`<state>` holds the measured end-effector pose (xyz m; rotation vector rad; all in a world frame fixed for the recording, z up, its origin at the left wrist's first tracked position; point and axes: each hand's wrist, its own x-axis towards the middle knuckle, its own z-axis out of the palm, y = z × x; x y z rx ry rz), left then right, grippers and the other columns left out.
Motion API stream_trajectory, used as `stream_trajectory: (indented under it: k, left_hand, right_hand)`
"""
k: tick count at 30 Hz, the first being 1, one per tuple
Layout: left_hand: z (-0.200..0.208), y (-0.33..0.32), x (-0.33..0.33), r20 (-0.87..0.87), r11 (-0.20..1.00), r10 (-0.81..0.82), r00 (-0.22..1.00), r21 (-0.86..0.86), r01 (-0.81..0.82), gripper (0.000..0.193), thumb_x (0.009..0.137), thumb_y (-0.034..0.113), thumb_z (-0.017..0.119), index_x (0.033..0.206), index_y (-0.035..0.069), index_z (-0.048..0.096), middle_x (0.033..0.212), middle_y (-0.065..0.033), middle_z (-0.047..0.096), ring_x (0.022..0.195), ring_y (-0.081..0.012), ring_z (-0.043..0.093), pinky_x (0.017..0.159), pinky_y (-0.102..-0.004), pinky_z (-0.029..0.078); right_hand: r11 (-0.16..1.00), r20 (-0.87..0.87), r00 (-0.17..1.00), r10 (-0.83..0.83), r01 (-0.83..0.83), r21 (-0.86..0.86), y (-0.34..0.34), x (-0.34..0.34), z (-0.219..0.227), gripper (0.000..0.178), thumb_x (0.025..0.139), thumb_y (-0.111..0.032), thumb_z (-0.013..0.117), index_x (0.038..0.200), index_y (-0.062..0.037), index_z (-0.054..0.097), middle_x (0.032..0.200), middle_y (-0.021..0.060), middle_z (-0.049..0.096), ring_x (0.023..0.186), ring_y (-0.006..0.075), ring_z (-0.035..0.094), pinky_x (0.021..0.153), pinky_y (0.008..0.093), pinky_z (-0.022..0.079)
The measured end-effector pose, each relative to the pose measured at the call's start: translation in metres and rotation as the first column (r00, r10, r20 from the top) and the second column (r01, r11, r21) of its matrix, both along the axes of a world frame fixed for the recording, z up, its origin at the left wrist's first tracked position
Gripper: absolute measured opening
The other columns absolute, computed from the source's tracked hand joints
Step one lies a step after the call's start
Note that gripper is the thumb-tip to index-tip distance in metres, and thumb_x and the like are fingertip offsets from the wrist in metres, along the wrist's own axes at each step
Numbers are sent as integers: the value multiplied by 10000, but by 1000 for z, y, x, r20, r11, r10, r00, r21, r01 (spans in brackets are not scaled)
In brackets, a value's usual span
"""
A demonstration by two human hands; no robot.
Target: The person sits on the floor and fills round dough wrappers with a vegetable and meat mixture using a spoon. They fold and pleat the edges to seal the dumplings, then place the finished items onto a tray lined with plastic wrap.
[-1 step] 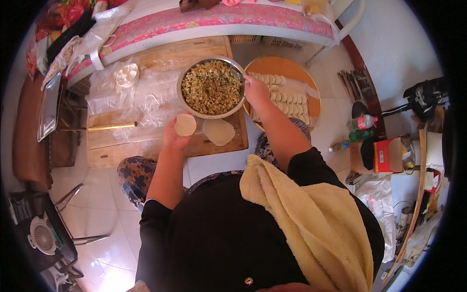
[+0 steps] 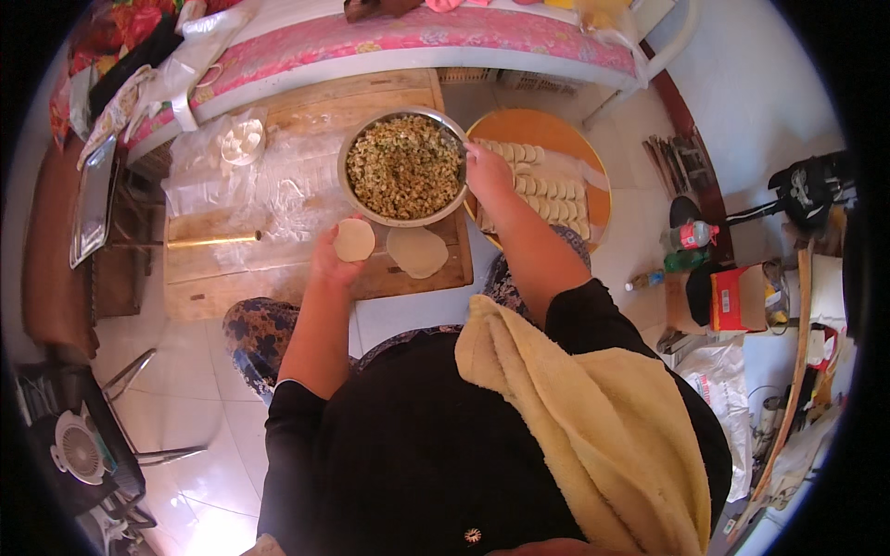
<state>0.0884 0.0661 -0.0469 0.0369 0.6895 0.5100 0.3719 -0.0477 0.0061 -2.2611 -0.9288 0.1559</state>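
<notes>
On my left hand lies a round, pale dough wrapper, held at its edge just below the bowl. A wide metal bowl holds chopped filling with green and brown bits. My right hand is closed at the bowl's right rim; what its fingers grip is hard to make out. A second, larger flat piece of dough rests at the table's near edge, under the bowl's front. To the right, rows of folded dumplings sit on a round yellow-rimmed tray.
The wooden table bears a crumpled clear plastic sheet, a small white dish of dough pieces and a brass-coloured rod. Behind stands a bed with pink bedding. Bottles and boxes clutter the right side.
</notes>
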Motion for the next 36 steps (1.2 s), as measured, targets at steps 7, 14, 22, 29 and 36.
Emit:
stream_trajectory:
  k: [7,14,22,29,36]
  left_hand:
    - [18,-10,6,-129,998,31,991,58,-24,341,1010,261,276,1210,70,476,1184,-135,585,1070,-304,576,890,-532,478]
    - [26,-4,9,-137,999,18,990,39,-12,345,1005,273,307,1197,66,505,1160,-114,604,1067,-279,580,907,-504,478]
    - [5,11,6,-64,989,143,988,-24,-145,326,995,263,339,1168,64,531,1153,-110,611,1050,-274,586,927,-508,461]
    - [37,13,13,-58,997,81,995,15,-80,337,998,271,320,1163,66,530,1173,-114,596,1092,-279,557,928,-513,453]
    - [39,21,50,-92,980,86,992,186,-68,373,1013,232,258,1211,15,487,1149,-147,589,1101,-294,549,955,-454,454]
  right_hand:
    - [986,-90,984,154,-159,-44,7,-29,-6,263,912,-178,507,1118,-114,656,982,156,669,898,332,633,764,415,494]
    - [956,-269,917,293,-281,84,7,-54,-25,268,918,-146,512,1134,-55,642,905,160,667,740,263,622,676,362,489]
    - [994,-958,274,89,31,101,15,-50,-8,315,963,-144,458,1255,-53,533,669,-9,471,502,68,383,428,190,315]
    - [985,-980,162,118,102,136,21,-40,-13,278,971,-143,439,1220,-88,549,673,-30,482,489,50,397,405,182,349]
    - [986,-979,149,137,78,149,11,-34,-1,310,974,-160,458,1275,-117,517,656,-52,441,503,41,383,438,164,320]
